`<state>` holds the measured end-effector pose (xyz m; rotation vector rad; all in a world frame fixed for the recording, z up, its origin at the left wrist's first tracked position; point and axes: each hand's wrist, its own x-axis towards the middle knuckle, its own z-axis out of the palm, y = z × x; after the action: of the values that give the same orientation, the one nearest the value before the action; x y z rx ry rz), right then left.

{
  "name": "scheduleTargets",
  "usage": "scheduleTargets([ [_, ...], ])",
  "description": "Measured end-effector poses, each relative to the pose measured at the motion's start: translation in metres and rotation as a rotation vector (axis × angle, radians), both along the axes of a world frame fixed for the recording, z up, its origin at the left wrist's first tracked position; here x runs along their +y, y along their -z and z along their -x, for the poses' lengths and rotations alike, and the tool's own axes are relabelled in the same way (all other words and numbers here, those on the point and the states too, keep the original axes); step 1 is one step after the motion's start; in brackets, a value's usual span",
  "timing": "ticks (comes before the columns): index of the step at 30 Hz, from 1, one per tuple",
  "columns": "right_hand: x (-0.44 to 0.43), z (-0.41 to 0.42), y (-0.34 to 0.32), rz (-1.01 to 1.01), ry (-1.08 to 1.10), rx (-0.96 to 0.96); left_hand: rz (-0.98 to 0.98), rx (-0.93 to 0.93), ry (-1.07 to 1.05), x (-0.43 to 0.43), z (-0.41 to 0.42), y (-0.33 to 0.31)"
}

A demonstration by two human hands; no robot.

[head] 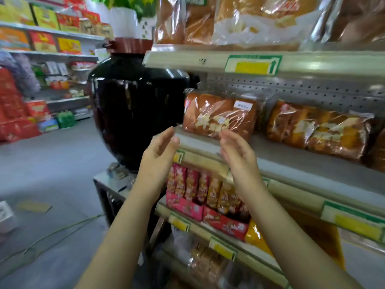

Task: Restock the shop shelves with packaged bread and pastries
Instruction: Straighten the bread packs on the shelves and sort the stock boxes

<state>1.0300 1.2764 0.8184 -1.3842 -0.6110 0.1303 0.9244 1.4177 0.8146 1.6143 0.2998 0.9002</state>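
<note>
Just before the front edge of the middle shelf [291, 157], the left grip [158, 155] and right grip [237, 155] hover released, fingers loosely spread, holding nothing. Two bagged loaves lie fully in view on that shelf: one loaf pack [220, 115] at its left end, near the fingertips, its white label [243, 105] too blurred to read; a second loaf pack [316, 130] further right, apart.

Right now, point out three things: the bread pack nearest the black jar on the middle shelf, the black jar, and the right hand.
bread pack [218, 115]: head view, middle of its clear wrapper.
black jar [135, 115]: head view, glossy belly.
right hand [237, 155]: head view, middle of the hand.
</note>
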Motion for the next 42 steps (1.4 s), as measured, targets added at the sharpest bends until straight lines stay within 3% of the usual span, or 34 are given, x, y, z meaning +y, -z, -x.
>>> scheduleTargets([
  [6,0.007,0.048,0.09,0.013,-0.236,0.173,0.154,0.1,-0.059,-0.016,0.065,0.093],
  [14,0.005,0.091,0.231,0.356,-0.357,0.481,0.446,0.288,-0.201,-0.029,0.129,0.225],
  [19,-0.011,0.094,0.309,0.543,-0.369,0.473,0.544,0.443,-0.277,-0.045,0.157,0.306],
  [28,-0.031,0.108,0.461,0.732,-0.459,0.801,0.879,0.7,-0.417,-0.081,0.184,0.473],
  [36,-0.023,0.114,0.627,0.884,-0.426,0.899,0.882,0.926,-0.364,-0.092,0.186,0.631],
  [42,-0.004,0.102,0.725,0.95,-0.459,0.892,0.54,1.142,-0.366,-0.059,0.176,0.752],
])
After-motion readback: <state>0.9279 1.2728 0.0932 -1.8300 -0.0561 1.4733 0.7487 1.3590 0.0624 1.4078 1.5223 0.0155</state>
